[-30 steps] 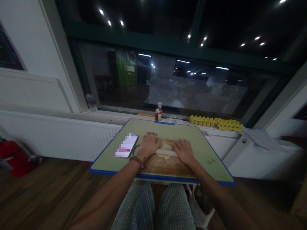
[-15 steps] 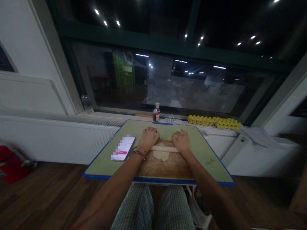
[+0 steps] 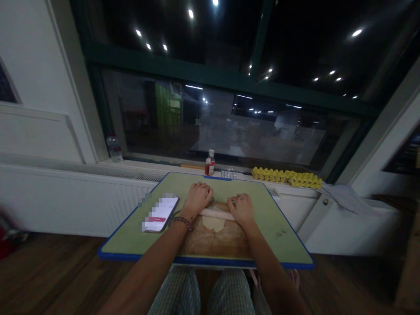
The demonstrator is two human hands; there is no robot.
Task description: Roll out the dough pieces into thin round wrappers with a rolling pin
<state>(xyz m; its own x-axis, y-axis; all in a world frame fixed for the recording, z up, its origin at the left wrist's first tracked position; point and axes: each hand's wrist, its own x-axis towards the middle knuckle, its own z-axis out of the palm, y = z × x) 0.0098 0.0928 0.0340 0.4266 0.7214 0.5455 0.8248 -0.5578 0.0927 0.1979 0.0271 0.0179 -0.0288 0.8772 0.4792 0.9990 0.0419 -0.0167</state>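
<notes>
A pale wooden rolling pin [image 3: 216,214] lies crosswise over a flat piece of dough [image 3: 214,224] on a brown wooden board [image 3: 213,245]. My left hand [image 3: 198,197] presses on the pin's left end, fingers bent forward over it; a beaded bracelet is at the wrist. On the right end rests my right hand [image 3: 242,207], its fingers curled and a ring on one of them. The dough shows mainly on the near side of the pin; whatever lies under the pin is hidden. Flour dusts the board.
The board sits on a small green table [image 3: 131,240] with a blue edge. A lit phone [image 3: 162,213] lies left of my arm. Along the windowsill stand a small bottle of red liquid [image 3: 210,163], a yellow egg carton [image 3: 285,176] and a clear plastic bottle [image 3: 114,148].
The camera view has tilted, so the table and hands sit slightly lower and farther left. Both hands stay on the rolling pin, with little visible change in the dough.
</notes>
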